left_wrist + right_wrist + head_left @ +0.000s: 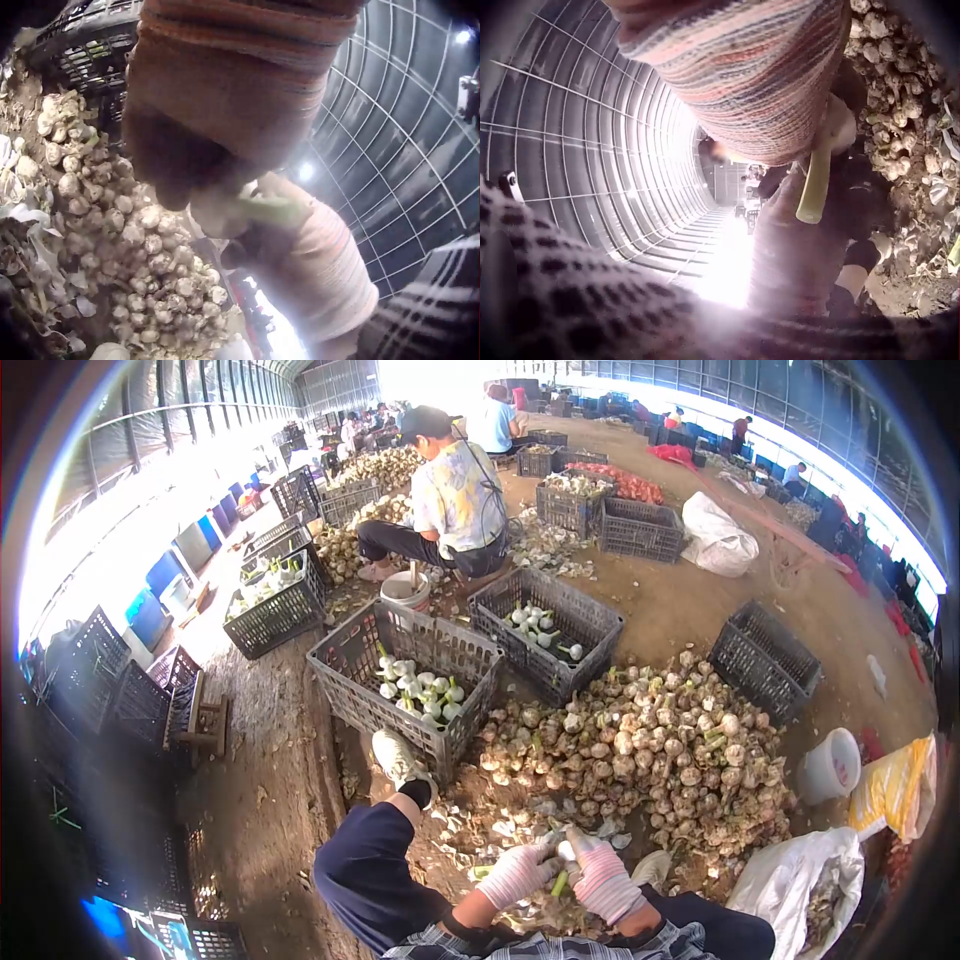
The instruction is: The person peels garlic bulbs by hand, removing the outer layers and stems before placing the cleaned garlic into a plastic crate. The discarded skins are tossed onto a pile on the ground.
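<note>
Both hands wear striped knit gloves and meet low in front of the body in the head view. A white peeled garlic bulb (567, 851) with a green stem (559, 883) sits between them. The left hand (518, 875) grips it from one side, and the right hand (605, 880) holds it from the other. In the right wrist view the cut stem (815, 184) points down from the bulb (841, 124). The left wrist view has the stem (274, 211) blurred between the gloves. Most fingertips are hidden. Just beyond the hands lies a heap of unpeeled garlic (650, 750).
A black crate (345, 665) with peeled bulbs stands by the left shoe (398, 758); another crate (590, 680) is beside it. To the right are an empty crate (768, 660), a white bucket (832, 765) and a white sack (800, 880). A seated person (455, 500) works ahead.
</note>
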`<action>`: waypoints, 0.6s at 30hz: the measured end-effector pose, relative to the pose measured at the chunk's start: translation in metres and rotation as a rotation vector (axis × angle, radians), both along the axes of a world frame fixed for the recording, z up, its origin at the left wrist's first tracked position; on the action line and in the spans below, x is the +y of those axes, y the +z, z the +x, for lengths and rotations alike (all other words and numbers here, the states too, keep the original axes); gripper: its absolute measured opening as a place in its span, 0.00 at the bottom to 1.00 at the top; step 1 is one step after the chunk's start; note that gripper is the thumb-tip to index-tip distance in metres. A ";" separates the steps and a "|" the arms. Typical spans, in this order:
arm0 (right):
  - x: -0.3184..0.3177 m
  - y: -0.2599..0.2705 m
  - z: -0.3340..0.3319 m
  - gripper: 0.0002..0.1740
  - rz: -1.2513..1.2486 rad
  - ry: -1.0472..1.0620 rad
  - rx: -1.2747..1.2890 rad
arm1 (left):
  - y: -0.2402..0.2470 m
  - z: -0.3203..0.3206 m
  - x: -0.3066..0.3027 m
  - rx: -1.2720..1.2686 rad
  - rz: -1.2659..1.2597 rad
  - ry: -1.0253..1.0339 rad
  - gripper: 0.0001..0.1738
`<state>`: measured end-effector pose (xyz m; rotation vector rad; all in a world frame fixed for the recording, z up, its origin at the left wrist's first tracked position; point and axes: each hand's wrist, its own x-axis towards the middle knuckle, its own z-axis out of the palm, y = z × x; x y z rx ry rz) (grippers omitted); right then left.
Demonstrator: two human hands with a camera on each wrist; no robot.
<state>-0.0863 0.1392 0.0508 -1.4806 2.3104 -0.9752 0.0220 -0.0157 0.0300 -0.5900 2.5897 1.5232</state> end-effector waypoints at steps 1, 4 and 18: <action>0.000 0.001 0.002 0.32 -0.051 0.006 0.048 | -0.002 0.000 0.001 0.000 -0.075 -0.029 0.18; 0.000 0.014 0.006 0.34 0.013 0.025 0.031 | 0.002 0.000 0.010 0.049 -0.242 0.030 0.16; -0.009 -0.025 -0.010 0.25 -0.043 -0.049 -0.973 | -0.011 -0.001 -0.010 0.244 0.621 0.569 0.13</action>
